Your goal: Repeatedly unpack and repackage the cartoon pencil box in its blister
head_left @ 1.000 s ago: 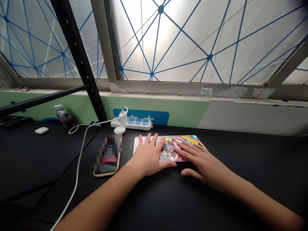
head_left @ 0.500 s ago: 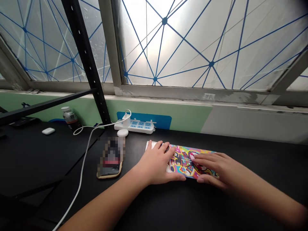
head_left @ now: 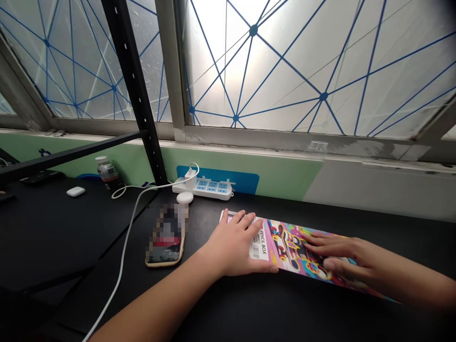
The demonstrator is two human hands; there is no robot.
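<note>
The person's left hand [head_left: 237, 249] lies palm down with fingers spread, thumb apart, over the left end of a bright pencil box [head_left: 294, 249], hiding part of its white label. The right hand [head_left: 361, 259] has its fingers stretched and thumb a little apart over the box's right part; how firmly it presses cannot be told. The box lies flat and slanting on the black table [head_left: 249, 313], beneath both hands, its right end mostly covered. Left of it is a phone [head_left: 166, 254], its screen blurred into blocks. Behind stands a power strip [head_left: 204, 190]; a white cable [head_left: 123, 261] runs from there out of the bottom edge.
</note>
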